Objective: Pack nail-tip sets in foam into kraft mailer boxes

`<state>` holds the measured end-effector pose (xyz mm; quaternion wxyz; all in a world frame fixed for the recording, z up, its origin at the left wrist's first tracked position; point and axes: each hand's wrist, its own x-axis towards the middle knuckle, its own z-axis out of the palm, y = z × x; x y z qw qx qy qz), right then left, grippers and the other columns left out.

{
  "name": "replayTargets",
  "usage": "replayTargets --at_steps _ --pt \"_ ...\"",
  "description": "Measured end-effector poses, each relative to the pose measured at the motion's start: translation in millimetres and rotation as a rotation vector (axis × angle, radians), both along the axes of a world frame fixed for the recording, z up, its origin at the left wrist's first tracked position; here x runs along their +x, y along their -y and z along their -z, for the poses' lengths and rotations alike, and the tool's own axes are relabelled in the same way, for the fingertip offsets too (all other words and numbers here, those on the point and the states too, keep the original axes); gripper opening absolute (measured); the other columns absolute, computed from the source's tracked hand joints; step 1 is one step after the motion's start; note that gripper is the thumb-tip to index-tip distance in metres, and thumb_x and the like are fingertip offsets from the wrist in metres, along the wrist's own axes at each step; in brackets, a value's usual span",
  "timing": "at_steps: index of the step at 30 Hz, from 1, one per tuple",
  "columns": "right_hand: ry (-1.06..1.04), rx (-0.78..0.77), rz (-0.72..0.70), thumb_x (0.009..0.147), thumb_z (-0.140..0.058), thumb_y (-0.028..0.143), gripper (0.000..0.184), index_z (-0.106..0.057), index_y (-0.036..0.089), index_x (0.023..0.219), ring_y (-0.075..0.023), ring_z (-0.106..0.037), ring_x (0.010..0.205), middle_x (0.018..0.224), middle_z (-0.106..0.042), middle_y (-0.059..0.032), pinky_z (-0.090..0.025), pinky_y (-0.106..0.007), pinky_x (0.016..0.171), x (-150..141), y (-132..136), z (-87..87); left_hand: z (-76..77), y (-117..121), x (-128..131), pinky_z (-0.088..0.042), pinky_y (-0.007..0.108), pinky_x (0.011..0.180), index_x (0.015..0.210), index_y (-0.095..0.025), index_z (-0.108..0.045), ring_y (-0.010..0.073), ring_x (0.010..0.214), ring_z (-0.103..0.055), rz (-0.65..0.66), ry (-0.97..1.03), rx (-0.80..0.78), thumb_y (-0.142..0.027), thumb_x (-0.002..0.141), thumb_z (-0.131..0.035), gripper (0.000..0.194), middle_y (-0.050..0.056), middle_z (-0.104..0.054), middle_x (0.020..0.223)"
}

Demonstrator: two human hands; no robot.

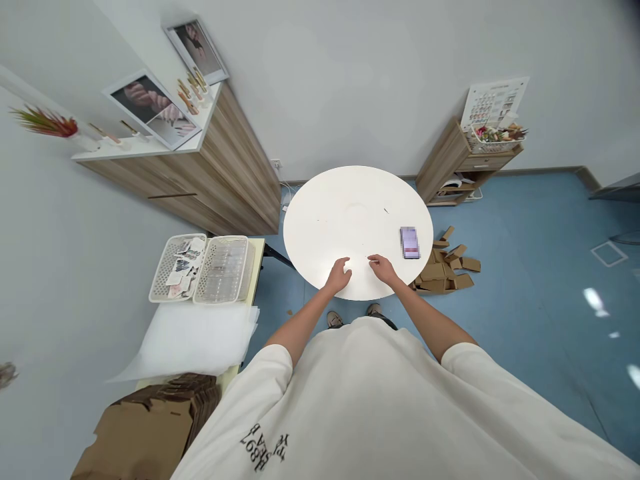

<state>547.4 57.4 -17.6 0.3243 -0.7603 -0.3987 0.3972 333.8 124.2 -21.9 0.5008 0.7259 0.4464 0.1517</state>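
Observation:
My left hand (339,275) is over the near part of a round white table (345,193), its thumb and fingers apart in a curve with nothing between them. A short gap to its right, my right hand (383,269) is also open, fingers reaching forward and holding nothing. To the right of that hand a phone (410,243) with a lit, blurred screen lies on the tabletop. A small dark sliver (386,211) lies farther back; I cannot make out what it is.
At left, a side table bears white baskets (199,293), translucent sheets (195,340) and a stack of flat cardboard (145,427). Cardboard boxes (440,273) lie on the floor right of the round table. Wooden cabinets (240,167) stand behind on the left and right.

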Motion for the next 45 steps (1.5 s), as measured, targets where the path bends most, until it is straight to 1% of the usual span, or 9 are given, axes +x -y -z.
replayTargets --at_steps 8,13,16,22,27,31,36,41,45 --pt "-0.022 0.034 -0.135 0.086 -0.054 0.028 0.033 -0.069 0.025 0.115 -0.0228 -0.064 0.111 0.128 -0.068 -0.0062 -0.053 -0.040 0.097 -20.2 -31.7 -9.1 -12.1 -6.4 -23.0 -0.046 0.047 0.110 0.143 -0.023 -0.049 0.0276 0.129 -0.054 -0.167 -0.016 0.039 -0.021 0.090 -0.054 0.054 0.012 -0.050 0.147" --pt "-0.041 0.046 -0.285 0.087 -0.053 0.028 0.033 -0.068 0.024 0.116 -0.0217 -0.065 0.109 0.127 -0.068 -0.0062 -0.052 -0.040 0.099 -33.2 -50.8 -7.4 -11.0 1.6 -31.0 -0.047 0.046 0.109 0.142 -0.022 -0.051 0.0270 0.128 -0.055 -0.278 -0.027 0.070 -0.019 0.089 -0.054 0.054 0.012 -0.052 0.144" --pt "-0.045 0.047 -0.364 0.088 -0.053 0.028 0.032 -0.068 0.024 0.116 -0.0213 -0.065 0.109 0.127 -0.068 -0.0062 -0.052 -0.040 0.099 -45.7 -61.3 -6.1 -8.6 7.4 -41.6 -0.046 0.044 0.110 0.143 -0.021 -0.049 0.0261 0.129 -0.055 -0.339 -0.037 0.082 -0.019 0.090 -0.052 0.054 0.012 -0.052 0.145" --pt "-0.042 0.064 -0.497 0.088 -0.053 0.028 0.031 -0.069 0.025 0.114 -0.0210 -0.066 0.107 0.124 -0.070 -0.0050 -0.052 -0.039 0.098 -79.6 -82.1 -9.5 -11.8 13.8 -77.9 -0.045 0.044 0.110 0.144 -0.022 -0.048 0.0268 0.130 -0.054 -0.459 -0.059 0.053 -0.023 0.091 -0.052 0.053 0.012 -0.050 0.148" --pt "-0.010 0.076 -0.564 0.088 -0.054 0.026 0.030 -0.071 0.024 0.113 -0.0212 -0.067 0.106 0.120 -0.071 -0.0053 -0.052 -0.039 0.099 -118.3 -105.1 -11.1 -17.1 6.9 -115.4 -0.047 0.043 0.107 0.143 -0.023 -0.050 0.0292 0.132 -0.053 -0.529 -0.049 0.017 -0.030 0.092 -0.055 0.052 0.013 -0.051 0.147" --pt "0.012 0.076 -0.590 0.090 -0.052 0.024 0.030 -0.070 0.023 0.114 -0.0200 -0.067 0.107 0.121 -0.072 -0.0055 -0.052 -0.037 0.100 -162.1 -125.5 -12.7 -17.6 -9.2 -155.3 -0.045 0.044 0.110 0.141 -0.022 -0.050 0.0290 0.132 -0.053 -0.519 -0.054 0.030 -0.032 0.093 -0.055 0.049 0.013 -0.052 0.146" --pt "0.056 0.085 -0.626 0.091 -0.052 0.022 0.031 -0.071 0.022 0.115 -0.0192 -0.067 0.108 0.120 -0.072 -0.0060 -0.051 -0.035 0.101 -230.6 -156.1 -15.1 -17.1 -41.0 -219.8 -0.044 0.043 0.111 0.141 -0.021 -0.050 0.0275 0.133 -0.052 -0.503 -0.081 0.073 -0.026 0.094 -0.051 0.047 0.013 -0.050 0.148" --pt "0.131 0.099 -0.648 0.091 -0.053 0.022 0.032 -0.072 0.021 0.117 -0.0196 -0.067 0.110 0.122 -0.072 -0.0069 -0.050 -0.034 0.102 -296.7 -193.7 -13.1 -15.6 -85.3 -284.9 -0.039 0.042 0.117 0.136 -0.020 -0.055 0.0249 0.136 -0.049 -0.498 -0.131 0.252 -0.016 0.090 -0.050 0.046 0.011 -0.055 0.142" --pt "0.209 0.106 -0.664 0.093 -0.053 0.022 0.033 -0.070 0.021 0.121 -0.0191 -0.067 0.111 0.125 -0.071 -0.0070 -0.049 -0.033 0.103 -338.3 -223.6 -11.2 -14.0 -127.6 -323.8 -0.038 0.044 0.118 0.136 -0.018 -0.056 0.0259 0.138 -0.047 -0.485 -0.270 0.334 -0.011 0.087 -0.051 0.050 0.012 -0.054 0.143"
